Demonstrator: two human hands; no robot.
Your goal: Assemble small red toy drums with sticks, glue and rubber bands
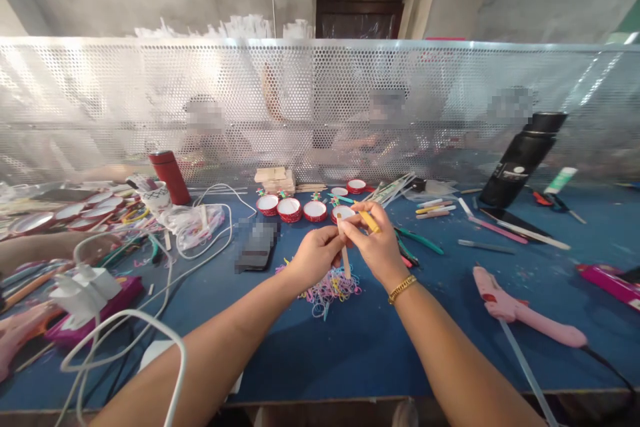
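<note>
Both my hands meet above the blue table (350,340). My left hand (315,257) is closed around a pale wooden stick (344,250) that stands nearly upright. My right hand (376,247), with a gold bracelet on the wrist, pinches the top of that stick and also holds a short yellow stick (370,221) between its fingers. Right under the hands lies a heap of small coloured rubber bands (331,288). Just beyond them stand several round red-rimmed lids with white centres (290,208).
A pink glue gun (520,312) lies at the right, a black bottle (523,159) behind it, green-handled pliers (417,240) nearby. At the left are white cables and a charger (83,287), a red flask (170,177), a phone (256,245). A perforated screen (320,107) closes the back; people sit behind it.
</note>
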